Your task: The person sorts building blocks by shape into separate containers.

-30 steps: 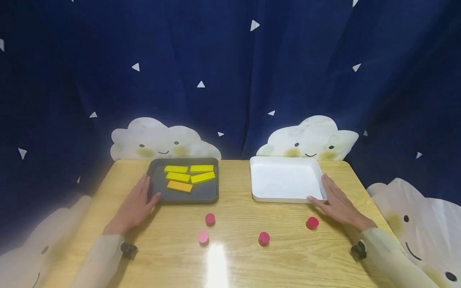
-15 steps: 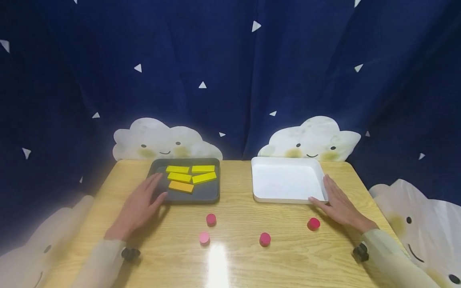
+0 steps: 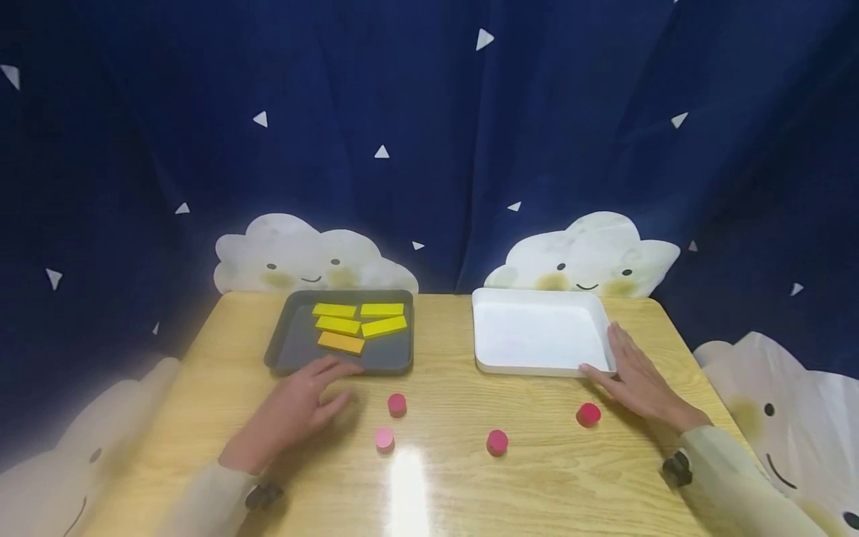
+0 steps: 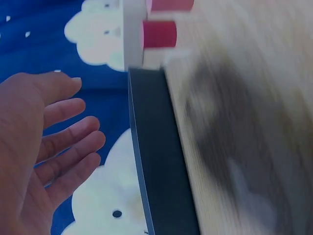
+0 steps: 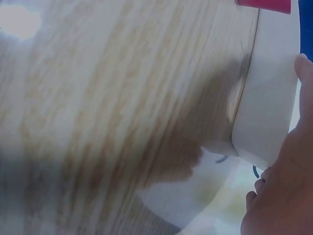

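My left hand, fingers loosely bent and holding nothing, hovers at the near edge of a dark grey tray. Several yellow blocks and one orange block lie in that tray. In the left wrist view, the left hand shows spread fingers beside the grey tray's wall. My right hand rests against the right end of a white tray, thumb at its near corner, fingers straight along its side. The right wrist view shows the white tray's wall beside the hand.
Short round pieces stand on the wooden table: a red one and a pink one right of the left hand, a red one near the middle, another red one by the right hand. A blue curtain hangs behind.
My left hand has left the grey tray's left side and moved right and nearer, to its front edge. The right hand stays at the white tray. The view has shifted slightly.
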`<state>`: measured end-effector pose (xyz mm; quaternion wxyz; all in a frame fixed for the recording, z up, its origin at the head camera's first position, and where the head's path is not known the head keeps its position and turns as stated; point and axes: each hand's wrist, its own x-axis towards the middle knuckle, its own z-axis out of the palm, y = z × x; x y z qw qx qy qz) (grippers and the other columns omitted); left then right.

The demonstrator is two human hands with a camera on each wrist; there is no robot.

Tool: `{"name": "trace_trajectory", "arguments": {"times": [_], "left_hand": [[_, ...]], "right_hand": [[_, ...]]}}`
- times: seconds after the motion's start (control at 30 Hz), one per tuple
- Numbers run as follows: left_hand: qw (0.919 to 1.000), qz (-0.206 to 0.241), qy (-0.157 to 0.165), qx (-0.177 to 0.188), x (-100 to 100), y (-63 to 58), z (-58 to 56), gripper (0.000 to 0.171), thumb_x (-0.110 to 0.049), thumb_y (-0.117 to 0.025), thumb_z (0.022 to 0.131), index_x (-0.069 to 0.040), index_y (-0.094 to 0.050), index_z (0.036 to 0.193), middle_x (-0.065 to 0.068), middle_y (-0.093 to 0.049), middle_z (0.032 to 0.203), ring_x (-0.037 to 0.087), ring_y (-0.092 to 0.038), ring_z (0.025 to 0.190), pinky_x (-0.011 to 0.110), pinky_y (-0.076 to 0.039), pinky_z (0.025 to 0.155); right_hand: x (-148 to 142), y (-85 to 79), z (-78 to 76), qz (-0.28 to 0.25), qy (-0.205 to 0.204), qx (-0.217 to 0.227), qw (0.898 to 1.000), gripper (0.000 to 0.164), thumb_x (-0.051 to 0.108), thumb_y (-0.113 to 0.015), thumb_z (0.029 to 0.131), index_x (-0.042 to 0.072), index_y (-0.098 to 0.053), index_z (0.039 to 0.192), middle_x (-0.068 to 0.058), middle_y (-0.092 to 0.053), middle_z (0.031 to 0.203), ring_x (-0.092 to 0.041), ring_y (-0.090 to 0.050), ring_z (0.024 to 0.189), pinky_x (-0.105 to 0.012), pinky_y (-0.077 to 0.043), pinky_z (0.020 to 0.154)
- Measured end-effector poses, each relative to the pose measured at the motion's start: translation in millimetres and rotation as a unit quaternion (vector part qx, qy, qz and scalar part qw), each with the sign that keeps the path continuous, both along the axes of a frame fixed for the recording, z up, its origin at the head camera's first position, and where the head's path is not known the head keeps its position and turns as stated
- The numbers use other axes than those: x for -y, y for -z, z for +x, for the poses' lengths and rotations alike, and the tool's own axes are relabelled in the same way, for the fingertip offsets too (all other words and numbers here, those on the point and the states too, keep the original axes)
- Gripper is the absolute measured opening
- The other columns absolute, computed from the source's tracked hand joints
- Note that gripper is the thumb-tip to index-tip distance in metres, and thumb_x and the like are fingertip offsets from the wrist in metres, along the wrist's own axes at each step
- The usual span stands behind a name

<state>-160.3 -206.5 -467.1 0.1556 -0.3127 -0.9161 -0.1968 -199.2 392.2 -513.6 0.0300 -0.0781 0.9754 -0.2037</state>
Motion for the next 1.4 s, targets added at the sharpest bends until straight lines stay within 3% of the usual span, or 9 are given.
{"name": "trace_trajectory", "arguments": {"times": [0.33, 0.53, 0.73, 0.87, 1.17, 1.4], "left_hand": [[0.9978, -0.015, 0.065, 0.009, -20, 3.8, 12.7, 0.041, -0.035, -0.086, 0.090, -0.018, -0.077, 0.127, -0.006, -0.072, 0.122, 0.009, -0.068, 0.102, 0.035, -0.064, 0.089], [0.9964, -0.023, 0.064, 0.051, -27, 7.0, 20.0, 0.047, -0.049, -0.081, 0.094, -0.019, -0.073, 0.129, -0.007, -0.071, 0.122, 0.009, -0.067, 0.105, 0.036, -0.062, 0.097], [0.9939, -0.021, 0.074, 0.079, -33, 14.5, 22.3, 0.043, -0.049, -0.079, 0.095, -0.018, -0.070, 0.123, -0.006, -0.068, 0.111, 0.007, -0.062, 0.096, 0.032, -0.061, 0.091], [0.9933, -0.025, 0.076, 0.084, -36, 18.4, 23.8, 0.042, -0.045, -0.081, 0.092, -0.016, -0.068, 0.119, -0.004, -0.066, 0.105, 0.007, -0.058, 0.093, 0.030, -0.060, 0.089], [0.9921, -0.055, 0.085, 0.075, -42, 27.8, 25.1, 0.031, -0.036, -0.080, 0.088, -0.019, -0.064, 0.107, -0.015, -0.048, 0.092, 0.003, -0.048, 0.083, 0.019, -0.051, 0.075], [0.9915, -0.066, 0.088, 0.070, -46, 29.4, 27.2, 0.029, -0.034, -0.080, 0.087, -0.021, -0.064, 0.107, -0.012, -0.053, 0.094, 0.004, -0.049, 0.084, 0.020, -0.052, 0.076]], "right_hand": [[0, -1.1, -1.3, 0.005, 0.002, -0.003, 1.000, 0.112, 0.063, -0.057, 0.105, -0.002, 0.009, 0.169, -0.026, 0.013, 0.177, -0.051, 0.002, 0.163, -0.077, -0.009, 0.125], [1, -2.0, -2.1, 0.006, 0.004, 0.000, 1.000, 0.112, 0.062, -0.057, 0.105, -0.002, 0.008, 0.169, -0.025, 0.013, 0.177, -0.050, 0.002, 0.163, -0.077, -0.009, 0.125], [1, -1.1, -1.7, 0.003, 0.004, -0.003, 1.000, 0.112, 0.061, -0.057, 0.105, -0.002, 0.009, 0.169, -0.027, 0.009, 0.177, -0.051, 0.001, 0.162, -0.077, -0.010, 0.125], [1, -0.5, -0.8, 0.000, 0.004, -0.004, 1.000, 0.112, 0.062, -0.058, 0.105, -0.001, 0.010, 0.169, -0.028, 0.007, 0.177, -0.052, 0.000, 0.162, -0.077, -0.010, 0.125], [-3, 1.3, -0.2, -0.006, -0.001, -0.007, 1.000, 0.112, 0.061, -0.057, 0.105, 0.000, 0.011, 0.169, -0.028, 0.007, 0.177, -0.052, 0.000, 0.162, -0.077, -0.009, 0.125], [-1, -0.8, 1.0, -0.006, 0.001, -0.007, 1.000, 0.112, 0.062, -0.058, 0.105, -0.001, 0.010, 0.169, -0.028, 0.007, 0.177, -0.052, -0.001, 0.162, -0.077, -0.010, 0.125]]}}
